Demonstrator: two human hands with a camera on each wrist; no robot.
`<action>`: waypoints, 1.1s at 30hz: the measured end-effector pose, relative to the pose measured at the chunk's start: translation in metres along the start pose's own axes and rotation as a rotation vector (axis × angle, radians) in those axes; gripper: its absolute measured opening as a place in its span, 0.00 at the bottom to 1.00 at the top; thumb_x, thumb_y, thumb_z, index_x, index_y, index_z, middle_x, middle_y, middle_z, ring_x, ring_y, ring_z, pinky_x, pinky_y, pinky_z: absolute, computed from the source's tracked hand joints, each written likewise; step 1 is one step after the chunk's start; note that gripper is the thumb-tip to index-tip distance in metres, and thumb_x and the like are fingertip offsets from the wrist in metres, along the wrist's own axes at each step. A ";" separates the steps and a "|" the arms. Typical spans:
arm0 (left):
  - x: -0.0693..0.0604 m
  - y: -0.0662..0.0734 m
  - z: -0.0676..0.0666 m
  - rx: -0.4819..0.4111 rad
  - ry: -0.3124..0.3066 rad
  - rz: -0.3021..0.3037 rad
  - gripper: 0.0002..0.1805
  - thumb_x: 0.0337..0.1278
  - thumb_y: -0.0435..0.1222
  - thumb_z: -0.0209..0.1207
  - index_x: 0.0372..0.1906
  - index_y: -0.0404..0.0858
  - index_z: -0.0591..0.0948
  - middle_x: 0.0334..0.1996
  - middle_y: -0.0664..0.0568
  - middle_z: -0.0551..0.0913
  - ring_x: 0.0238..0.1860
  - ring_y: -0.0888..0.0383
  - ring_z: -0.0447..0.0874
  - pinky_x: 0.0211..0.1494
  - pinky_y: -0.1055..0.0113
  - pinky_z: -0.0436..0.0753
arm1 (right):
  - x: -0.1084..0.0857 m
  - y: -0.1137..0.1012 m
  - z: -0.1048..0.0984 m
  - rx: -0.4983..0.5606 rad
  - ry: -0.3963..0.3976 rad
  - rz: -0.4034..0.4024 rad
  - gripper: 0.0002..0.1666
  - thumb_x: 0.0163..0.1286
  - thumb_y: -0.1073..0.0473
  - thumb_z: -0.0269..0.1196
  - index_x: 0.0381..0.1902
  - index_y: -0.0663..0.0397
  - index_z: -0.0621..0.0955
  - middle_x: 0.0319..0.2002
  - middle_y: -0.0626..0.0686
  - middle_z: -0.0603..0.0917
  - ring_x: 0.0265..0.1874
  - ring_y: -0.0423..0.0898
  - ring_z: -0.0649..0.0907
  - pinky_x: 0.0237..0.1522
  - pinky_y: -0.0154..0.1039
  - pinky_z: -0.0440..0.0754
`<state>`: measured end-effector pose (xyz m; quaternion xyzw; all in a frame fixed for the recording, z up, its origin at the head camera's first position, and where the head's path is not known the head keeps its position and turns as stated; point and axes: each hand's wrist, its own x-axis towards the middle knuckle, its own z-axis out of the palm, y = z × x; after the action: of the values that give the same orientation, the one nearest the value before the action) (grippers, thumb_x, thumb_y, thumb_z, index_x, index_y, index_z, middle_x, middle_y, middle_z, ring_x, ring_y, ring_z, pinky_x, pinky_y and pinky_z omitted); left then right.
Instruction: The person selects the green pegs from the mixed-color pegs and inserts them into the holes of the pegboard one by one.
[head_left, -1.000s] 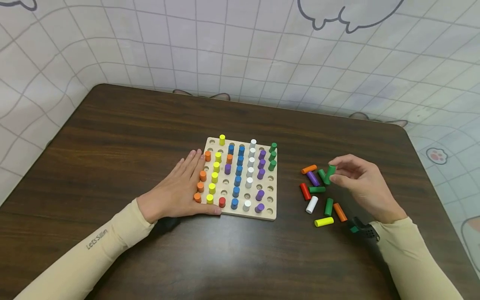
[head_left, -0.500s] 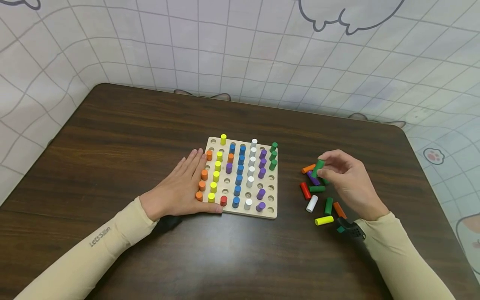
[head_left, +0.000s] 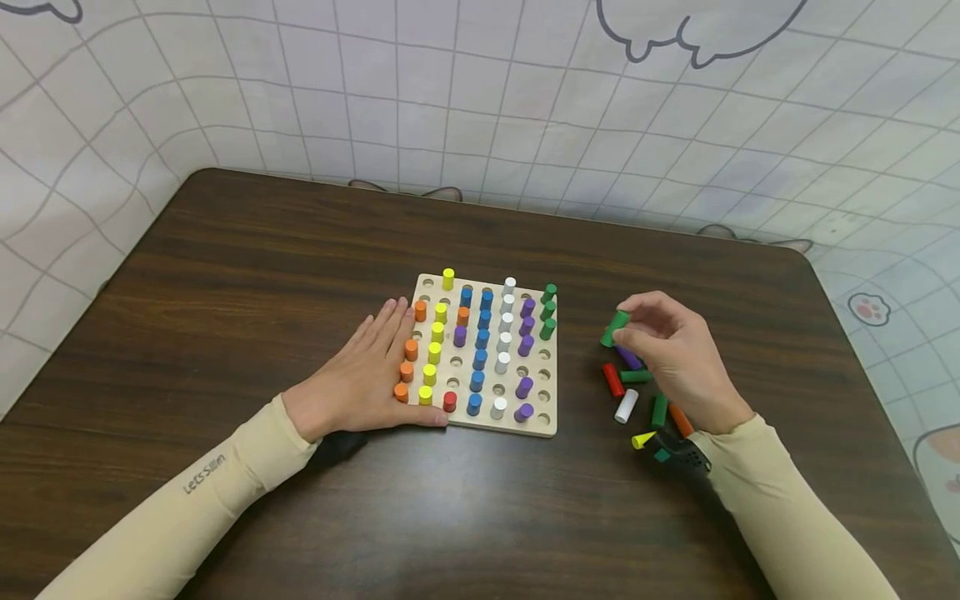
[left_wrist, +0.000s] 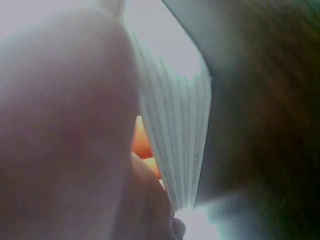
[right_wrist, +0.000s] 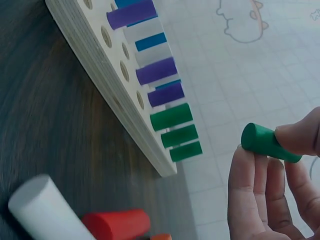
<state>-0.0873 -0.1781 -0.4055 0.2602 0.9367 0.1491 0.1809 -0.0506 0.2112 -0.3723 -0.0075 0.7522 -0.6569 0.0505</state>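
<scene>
Dial centred on the pegboard, 12 being the far side. Right hand point(head_left: 671, 358) at 3 o'clock: fingers pinch a green peg point(head_left: 615, 328), tilted, raised off the bench. Left hand point(head_left: 360, 375) at 9 o'clock: fingers extended, grasping nothing, laid along the edge of the pegboard point(head_left: 510, 422), thumb at its 7 o'clock edge. Board: pale wood, coloured pegs upright in rows, some holes bare; three green ones at 2 o'clock. Loose pegs lie between 3 and 4 o'clock, near and below the right hand: red peg point(head_left: 612, 380), white peg point(head_left: 626, 406), yellow peg point(head_left: 642, 440) among them. Bench point(head_left: 262, 250): dark brown, streaked wood grain, rounded far corners, pale glare at 6 o'clock. Wall covering point(head_left: 480, 100) at 12 o'clock: whitish, grey grid, cartoon outlines, wavy towards 10 o'clock.
</scene>
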 end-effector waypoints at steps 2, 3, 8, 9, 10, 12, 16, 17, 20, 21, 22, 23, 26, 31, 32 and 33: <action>0.000 0.000 0.000 -0.001 -0.002 -0.001 0.77 0.43 0.78 0.61 0.84 0.37 0.38 0.86 0.44 0.34 0.87 0.41 0.32 0.88 0.40 0.44 | 0.002 0.001 0.003 0.001 0.004 0.004 0.13 0.74 0.64 0.64 0.55 0.52 0.79 0.44 0.46 0.79 0.40 0.43 0.79 0.44 0.30 0.84; 0.000 0.000 0.000 0.000 -0.003 -0.002 0.77 0.43 0.78 0.61 0.84 0.37 0.37 0.86 0.44 0.34 0.87 0.41 0.32 0.88 0.40 0.44 | 0.003 0.001 0.004 -0.001 0.007 0.002 0.13 0.74 0.64 0.64 0.54 0.52 0.79 0.43 0.46 0.79 0.40 0.43 0.80 0.45 0.30 0.84; 0.000 -0.001 0.001 -0.002 -0.002 0.001 0.77 0.44 0.77 0.61 0.84 0.37 0.37 0.86 0.43 0.34 0.87 0.42 0.32 0.88 0.40 0.43 | 0.008 0.003 0.012 0.025 0.011 0.001 0.13 0.73 0.66 0.65 0.53 0.53 0.79 0.42 0.46 0.82 0.40 0.45 0.85 0.50 0.31 0.87; 0.000 -0.001 0.001 -0.001 -0.002 0.001 0.77 0.44 0.77 0.61 0.84 0.36 0.37 0.86 0.43 0.34 0.87 0.41 0.32 0.88 0.40 0.43 | 0.009 0.004 0.013 0.028 0.012 0.001 0.13 0.72 0.66 0.65 0.53 0.53 0.79 0.42 0.46 0.82 0.40 0.44 0.85 0.50 0.31 0.87; 0.000 -0.001 0.001 -0.003 -0.001 0.001 0.77 0.44 0.77 0.61 0.84 0.36 0.37 0.86 0.43 0.34 0.87 0.41 0.32 0.88 0.40 0.44 | 0.010 0.004 0.015 0.037 0.010 -0.001 0.13 0.72 0.67 0.64 0.53 0.54 0.79 0.42 0.46 0.82 0.40 0.43 0.85 0.51 0.31 0.87; 0.000 -0.001 0.001 -0.004 -0.001 -0.001 0.76 0.44 0.77 0.62 0.84 0.36 0.38 0.86 0.43 0.34 0.87 0.41 0.32 0.88 0.40 0.44 | 0.012 0.005 0.018 0.038 0.013 -0.004 0.13 0.72 0.68 0.64 0.53 0.54 0.79 0.42 0.46 0.82 0.40 0.41 0.86 0.51 0.31 0.87; 0.000 0.000 0.000 -0.002 -0.003 -0.001 0.76 0.44 0.77 0.61 0.84 0.36 0.37 0.86 0.43 0.33 0.87 0.42 0.32 0.88 0.41 0.43 | 0.015 0.006 0.023 0.027 0.018 -0.003 0.14 0.72 0.67 0.65 0.53 0.54 0.79 0.43 0.46 0.83 0.41 0.41 0.88 0.53 0.30 0.87; 0.000 0.000 0.000 -0.002 -0.004 0.000 0.76 0.44 0.77 0.61 0.84 0.36 0.37 0.86 0.43 0.33 0.87 0.42 0.32 0.88 0.41 0.43 | 0.015 0.006 0.024 0.022 0.021 0.000 0.14 0.72 0.67 0.65 0.53 0.55 0.79 0.42 0.46 0.83 0.41 0.42 0.88 0.53 0.30 0.87; 0.001 0.000 -0.001 -0.002 -0.005 0.003 0.77 0.44 0.77 0.61 0.84 0.37 0.37 0.86 0.43 0.33 0.87 0.42 0.32 0.88 0.40 0.43 | 0.016 0.007 0.028 -0.008 0.020 0.005 0.16 0.72 0.66 0.66 0.55 0.58 0.78 0.43 0.45 0.84 0.42 0.44 0.89 0.53 0.29 0.86; 0.001 0.000 -0.001 -0.001 -0.007 0.002 0.77 0.44 0.78 0.60 0.84 0.37 0.37 0.86 0.43 0.33 0.87 0.42 0.32 0.88 0.41 0.43 | 0.017 0.007 0.030 -0.020 0.019 0.006 0.17 0.72 0.65 0.66 0.56 0.59 0.77 0.43 0.45 0.84 0.42 0.44 0.89 0.53 0.30 0.87; 0.001 0.000 0.000 -0.003 -0.008 0.002 0.77 0.44 0.78 0.61 0.84 0.36 0.37 0.86 0.43 0.33 0.87 0.42 0.32 0.88 0.41 0.43 | 0.017 0.008 0.031 -0.030 0.019 0.008 0.17 0.72 0.65 0.66 0.56 0.59 0.77 0.43 0.45 0.84 0.42 0.45 0.89 0.52 0.30 0.87; 0.001 0.000 0.000 -0.003 -0.011 0.000 0.77 0.44 0.78 0.60 0.84 0.37 0.37 0.86 0.43 0.33 0.87 0.42 0.32 0.88 0.41 0.43 | 0.018 0.008 0.033 -0.043 0.019 0.009 0.18 0.72 0.64 0.67 0.56 0.60 0.77 0.43 0.45 0.84 0.42 0.44 0.88 0.52 0.30 0.87; 0.000 0.001 0.000 -0.003 -0.015 -0.003 0.77 0.44 0.78 0.61 0.84 0.37 0.36 0.86 0.44 0.33 0.87 0.42 0.31 0.88 0.41 0.43 | 0.019 0.010 0.037 -0.082 0.014 0.008 0.19 0.71 0.64 0.68 0.57 0.61 0.77 0.43 0.45 0.84 0.42 0.42 0.88 0.50 0.30 0.87; 0.000 0.001 -0.001 -0.003 -0.014 -0.005 0.77 0.44 0.77 0.62 0.84 0.37 0.37 0.86 0.44 0.33 0.87 0.43 0.31 0.88 0.41 0.44 | 0.018 0.012 0.041 -0.106 0.013 0.006 0.20 0.71 0.64 0.68 0.56 0.63 0.76 0.42 0.45 0.85 0.41 0.38 0.87 0.50 0.29 0.87; 0.001 0.001 -0.001 -0.002 -0.013 -0.004 0.77 0.43 0.77 0.62 0.84 0.37 0.37 0.86 0.44 0.33 0.87 0.43 0.32 0.88 0.41 0.44 | 0.018 0.013 0.041 -0.108 0.012 0.006 0.20 0.71 0.64 0.68 0.56 0.63 0.76 0.42 0.45 0.85 0.41 0.38 0.87 0.50 0.29 0.87; 0.001 0.000 -0.001 -0.003 -0.012 -0.003 0.77 0.43 0.77 0.62 0.84 0.37 0.37 0.86 0.44 0.33 0.87 0.43 0.32 0.88 0.41 0.44 | 0.018 0.014 0.041 -0.112 0.011 0.007 0.19 0.71 0.64 0.68 0.56 0.62 0.77 0.43 0.45 0.84 0.41 0.38 0.87 0.50 0.29 0.87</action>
<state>-0.0878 -0.1776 -0.4048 0.2595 0.9357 0.1484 0.1872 -0.0644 0.1710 -0.3924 -0.0039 0.7882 -0.6135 0.0484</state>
